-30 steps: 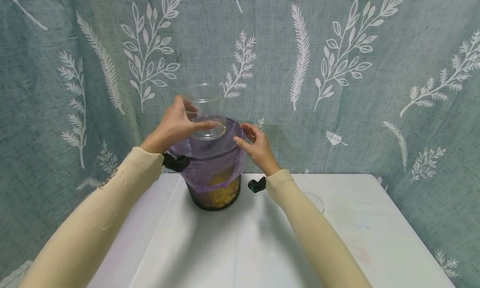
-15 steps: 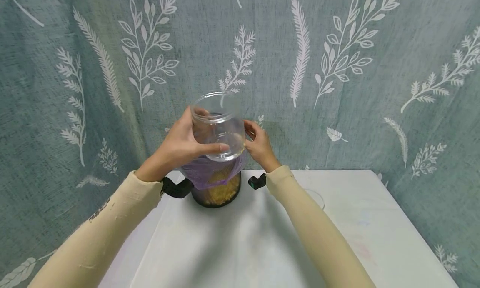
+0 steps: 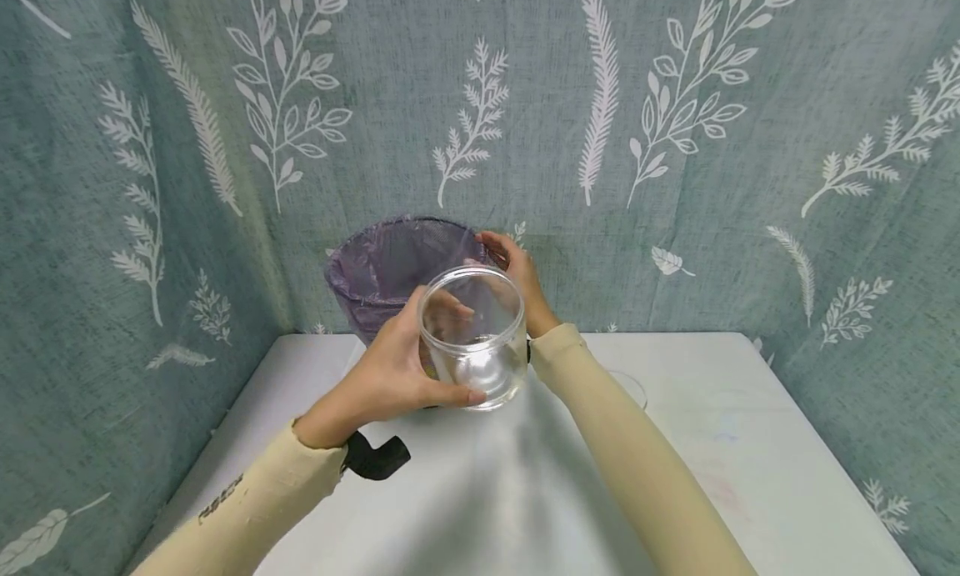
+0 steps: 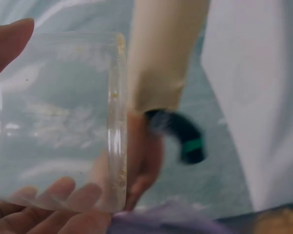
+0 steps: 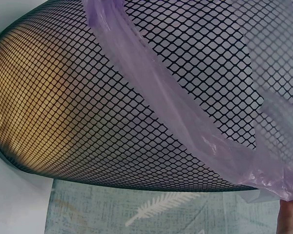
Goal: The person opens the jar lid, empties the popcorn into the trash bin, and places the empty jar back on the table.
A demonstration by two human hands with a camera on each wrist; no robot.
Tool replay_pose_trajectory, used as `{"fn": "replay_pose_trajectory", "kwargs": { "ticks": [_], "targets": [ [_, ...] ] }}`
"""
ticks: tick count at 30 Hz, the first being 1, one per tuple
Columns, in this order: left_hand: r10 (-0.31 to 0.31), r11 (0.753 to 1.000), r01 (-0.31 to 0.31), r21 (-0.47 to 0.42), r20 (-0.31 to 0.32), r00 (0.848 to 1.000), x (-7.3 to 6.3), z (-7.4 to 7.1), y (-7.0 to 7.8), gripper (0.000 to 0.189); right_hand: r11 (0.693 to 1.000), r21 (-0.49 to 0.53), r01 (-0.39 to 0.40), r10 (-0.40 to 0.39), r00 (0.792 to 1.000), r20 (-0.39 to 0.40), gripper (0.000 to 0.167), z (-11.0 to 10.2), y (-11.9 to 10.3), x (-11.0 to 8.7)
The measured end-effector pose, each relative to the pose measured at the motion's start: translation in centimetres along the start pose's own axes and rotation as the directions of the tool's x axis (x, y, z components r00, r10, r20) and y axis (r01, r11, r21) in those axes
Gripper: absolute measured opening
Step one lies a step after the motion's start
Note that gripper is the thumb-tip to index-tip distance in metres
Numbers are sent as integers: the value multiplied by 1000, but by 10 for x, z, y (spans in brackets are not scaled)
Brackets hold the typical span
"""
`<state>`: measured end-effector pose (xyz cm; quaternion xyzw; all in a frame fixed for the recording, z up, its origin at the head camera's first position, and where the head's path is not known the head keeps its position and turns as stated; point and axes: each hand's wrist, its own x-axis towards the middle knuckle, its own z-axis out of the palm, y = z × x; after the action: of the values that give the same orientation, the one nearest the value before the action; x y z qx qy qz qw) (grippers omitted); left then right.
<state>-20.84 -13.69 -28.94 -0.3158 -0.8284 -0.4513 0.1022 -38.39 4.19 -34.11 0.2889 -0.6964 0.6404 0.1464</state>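
Observation:
A clear plastic jar (image 3: 486, 368) is gripped by my left hand (image 3: 397, 380), thumb on the near side and fingers on the far side. It hangs tilted in front of the right side of a black mesh wastebasket (image 5: 195, 63). Small yellowish crumbs cling near the jar's base in the left wrist view. A purple bin liner (image 3: 367, 267) is folded over the wastebasket's rim. My right hand (image 3: 525, 284) holds the rim and liner at the right; the jar partly hides that hand. Yellow contents (image 5: 34, 97) show through the mesh at the wastebasket's bottom.
The wastebasket stands on a white table (image 3: 675, 459) near its back edge. A thin clear round lid or ring (image 3: 633, 388) lies right of my right forearm. Green-grey patterned cloth (image 3: 540, 126) hangs behind and on both sides.
My left hand has brought the jar from above the wastebasket down, rightward and nearer to me. The lined opening now shows. My right hand has stayed at the rim.

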Motion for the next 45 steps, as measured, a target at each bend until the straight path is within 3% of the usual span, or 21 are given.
{"fn": "replay_pose_trajectory", "kwargs": {
  "ticks": [4, 11, 20, 28, 32, 40, 45],
  "targets": [
    [-3, 1000, 4, -23, 42, 999, -14, 18, -11, 94, 1000, -2, -4, 4, 1000, 28, 56, -1, 0, 0],
    [-63, 997, 67, -48, 85, 994, -34, 50, -36, 97, 1000, 3, -13, 13, 1000, 26, 54, 0, 0, -2],
    [-185, 969, 205, -139, 147, 972, -52, 86, -65, 98, 1000, 21, -21, 20, 999, 42, 55, -3, 1, -3],
    [-233, 959, 259, -115, 199, 952, -61, 118, -75, 98, 999, 29, -28, 26, 998, 51, 56, -3, -2, -3],
    [-250, 940, 293, -173, 232, 940, -66, 131, -80, 98, 999, 29, -42, 40, 998, 50, 55, -3, -2, -3],
    [-293, 904, 364, -227, 293, 910, -75, 151, -90, 101, 999, 15, -48, 48, 998, 49, 56, -3, -2, -3],
    [-305, 902, 379, -206, 317, 898, -77, 158, -93, 102, 999, -12, -48, 49, 997, 56, 57, -4, -1, -4]
  ]
}}
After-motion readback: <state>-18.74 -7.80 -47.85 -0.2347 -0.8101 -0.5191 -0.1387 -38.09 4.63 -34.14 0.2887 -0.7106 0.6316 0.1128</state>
